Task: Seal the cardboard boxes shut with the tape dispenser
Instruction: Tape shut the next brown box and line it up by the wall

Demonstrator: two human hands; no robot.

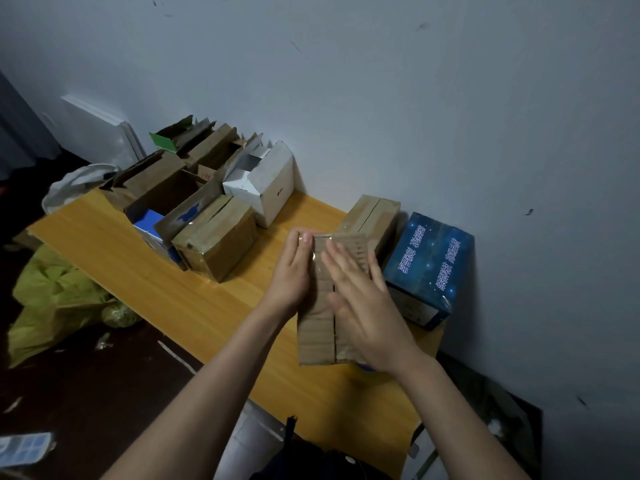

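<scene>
white chinese lettering (412, 251) on blue box (433, 271), illegible

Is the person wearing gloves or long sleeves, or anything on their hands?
No. The left hand and the right hand have no gloves, and I see no rings, watch or bracelet. No sleeves show either: everything is bare right down to the picture's bottom edge.
</scene>
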